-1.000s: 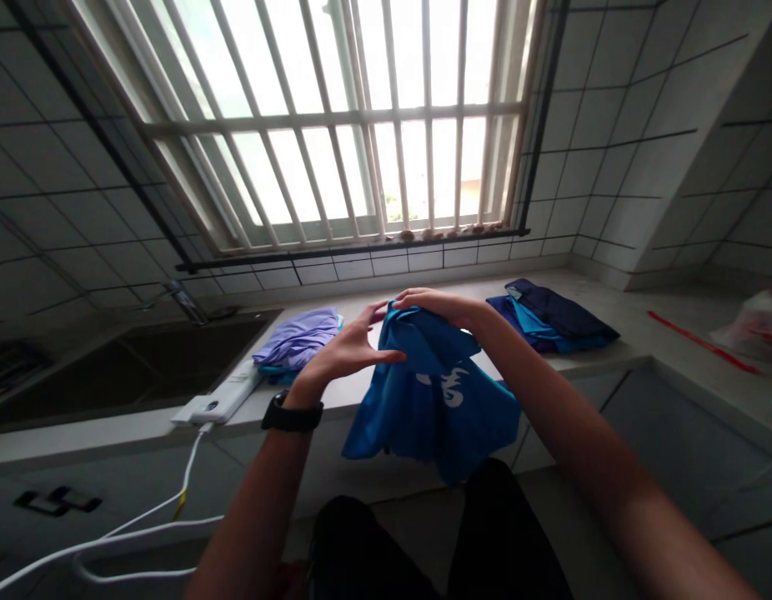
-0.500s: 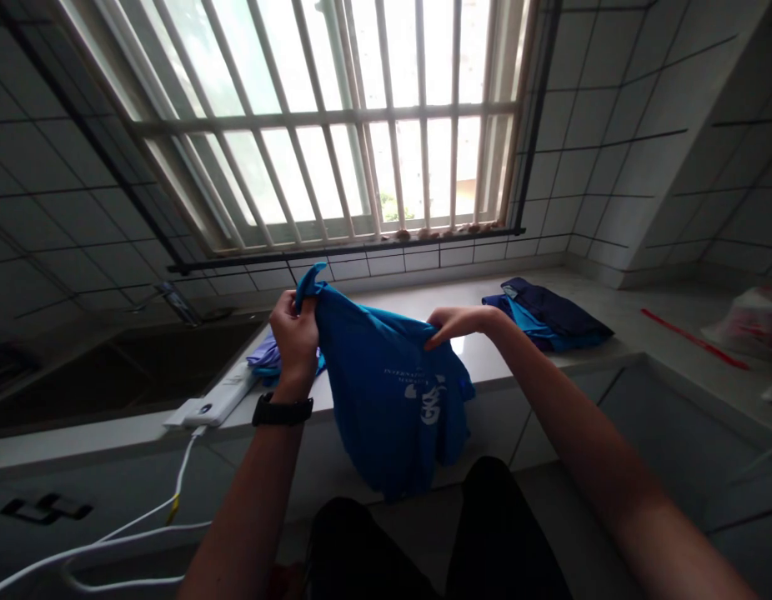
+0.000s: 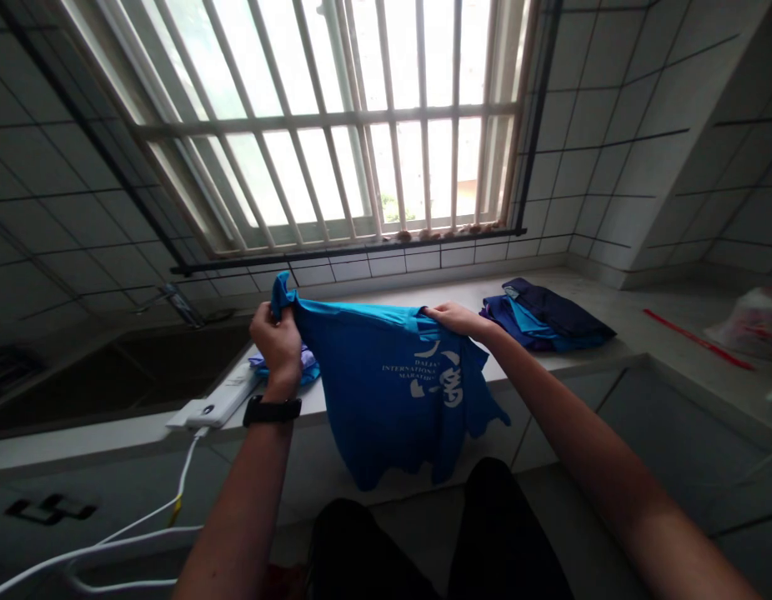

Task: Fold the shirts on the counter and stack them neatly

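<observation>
Blue shirt [image 3: 379, 400]: hangs from both hands in front of the table [image 3: 386, 292], its lower edge uneven.
Left hand [image 3: 278, 340]: wrapped around a bunched corner.
Right hand [image 3: 452, 318]: gripping the top edge near the white print.
Slip risk: the right hold takes in little cloth, it seems; a hard pull could free it, dropping that side.
Snag risk: swinging left might drag the lilac-and-blue pile [image 3: 308, 367] or white power strip [image 3: 220, 404] toward the sink [image 3: 136, 371].
Right side: dark folded pile [image 3: 558, 317] near the forearm; red strip [image 3: 699, 340] beyond.
</observation>
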Tool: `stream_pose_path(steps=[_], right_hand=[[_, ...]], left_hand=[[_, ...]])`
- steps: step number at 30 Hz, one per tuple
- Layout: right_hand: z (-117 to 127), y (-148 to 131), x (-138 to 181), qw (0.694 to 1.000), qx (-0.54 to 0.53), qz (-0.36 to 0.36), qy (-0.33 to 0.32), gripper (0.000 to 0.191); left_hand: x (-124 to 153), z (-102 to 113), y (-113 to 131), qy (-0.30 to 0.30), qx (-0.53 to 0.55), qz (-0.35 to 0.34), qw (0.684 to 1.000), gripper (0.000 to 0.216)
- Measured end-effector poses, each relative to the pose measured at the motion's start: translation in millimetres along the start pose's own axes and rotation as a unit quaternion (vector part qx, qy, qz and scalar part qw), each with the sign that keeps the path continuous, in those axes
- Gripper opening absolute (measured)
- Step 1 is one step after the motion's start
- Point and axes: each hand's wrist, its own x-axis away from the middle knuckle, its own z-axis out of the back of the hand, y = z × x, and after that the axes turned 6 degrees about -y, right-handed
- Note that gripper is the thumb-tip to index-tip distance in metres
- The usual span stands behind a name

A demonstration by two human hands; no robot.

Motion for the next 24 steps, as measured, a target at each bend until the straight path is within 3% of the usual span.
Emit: stream_pose_path(steps=[6,10,12,13,15,17,20,22,24], right_hand=[[7.9,-19.7,7.6,0.993,-0.062,0.042,0.096,0.050],[6.5,-32.5,16.4,0.994,-0.089,0.041,0.055,0.042],[2.3,-35.9,17.3,0.992,-0.108,0.044,0.039,0.040],[-0.7,-37.0,16.1,0.992,-0.115,0.046,0.033,0.040],[-8.0,-38.7,10.8,0.991,-0.121,0.053,0.017,0.042],[-15.1,-40.8,4.0,0.991,-0.111,0.068,-0.006,0.044],[-18.2,-45.3,-2.4,0.987,-0.074,0.119,-0.079,0.042],[-12.6,-47.2,-1.7,0.977,-0.034,0.151,-0.145,0.035],[-2.8,-46.7,2.0,0.969,0.035,0.143,-0.196,0.036]], left_hand=[[-1.2,-5.2,-20.9,-0.014,-0.008,0.032,0.999,0.028],[2.0,-8.3,-26.4,-0.054,-0.045,0.035,0.997,0.015],[10.6,-10.6,-17.7,-0.067,-0.068,-0.008,0.995,0.014],[17.0,-12.3,-10.1,-0.080,-0.072,-0.047,0.993,0.025],[32.2,-17.1,9.2,-0.149,-0.062,-0.140,0.977,0.050],[47.1,-23.3,29.5,-0.289,-0.043,-0.201,0.935,0.059],[59.8,-31.3,50.6,-0.481,-0.058,-0.184,0.855,0.036],[60.6,-32.6,55.7,-0.518,-0.081,-0.145,0.839,0.028],[57.7,-30.2,55.4,-0.488,-0.086,-0.112,0.861,0.030]])
